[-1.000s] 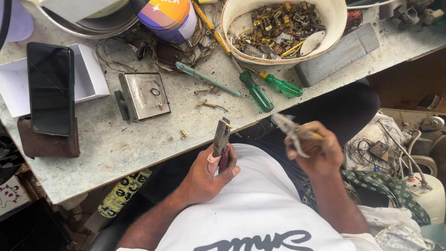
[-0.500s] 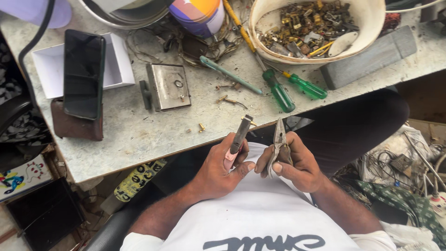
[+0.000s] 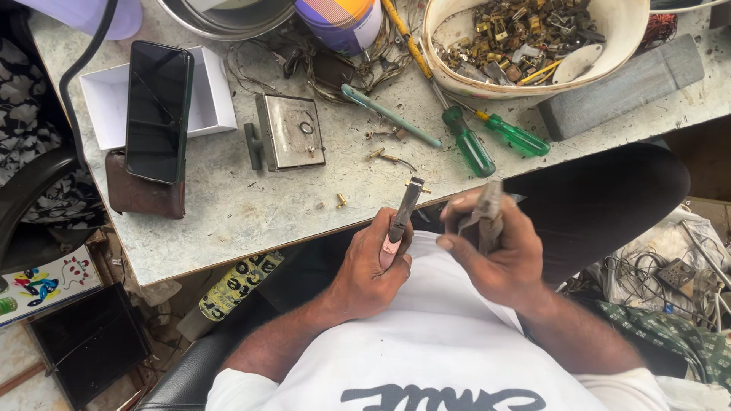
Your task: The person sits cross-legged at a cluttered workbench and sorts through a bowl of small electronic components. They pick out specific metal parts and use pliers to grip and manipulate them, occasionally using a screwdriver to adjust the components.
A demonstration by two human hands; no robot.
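A small repair workshop: scuffed stone worktop (image 3: 251, 221) strewn with green-handled screwdrivers (image 3: 487, 141), loose screws, tangled wire, a metal lock case (image 3: 289, 131), plus a bowl of brass scrap parts (image 3: 525, 42). More wires heaped on floor.

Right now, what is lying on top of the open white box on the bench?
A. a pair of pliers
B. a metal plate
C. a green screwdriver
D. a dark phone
D: the dark phone lies across the white box, its lower end on a brown wallet; the screwdrivers and the metal plate lie on the bare bench.
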